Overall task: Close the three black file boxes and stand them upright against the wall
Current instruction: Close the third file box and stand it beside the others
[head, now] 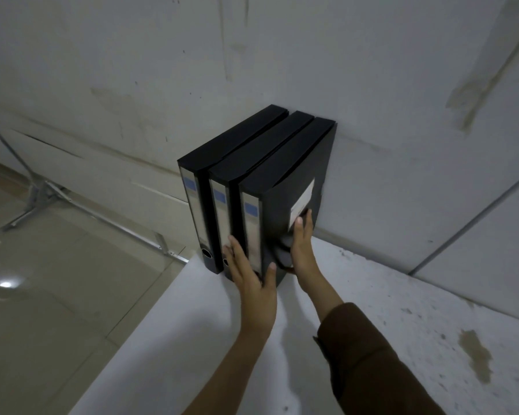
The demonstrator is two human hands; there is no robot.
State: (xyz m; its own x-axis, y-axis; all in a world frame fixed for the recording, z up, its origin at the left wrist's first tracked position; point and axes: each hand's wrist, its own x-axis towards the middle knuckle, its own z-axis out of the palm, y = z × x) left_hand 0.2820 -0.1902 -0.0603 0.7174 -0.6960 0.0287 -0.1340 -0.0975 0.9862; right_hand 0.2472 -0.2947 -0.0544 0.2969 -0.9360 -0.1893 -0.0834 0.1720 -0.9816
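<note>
Three black file boxes stand upright side by side on the white table (357, 310), their backs against the wall (282, 55). The left box (198, 211) and middle box (222, 217) show grey spine labels with blue patches. The right box (282, 187) is closed and carries a white label on its side. My left hand (252, 283) lies flat against the spines of the middle and right boxes, thumb on the right box's front corner. My right hand (301, 250) presses flat against the right box's side, fingers on the white label.
The table's left edge runs just beside the left box, with tiled floor (57, 295) below. A metal stand (36, 196) and a metal rail lie on the floor by the wall. A brown stain (477, 354) marks the table at right.
</note>
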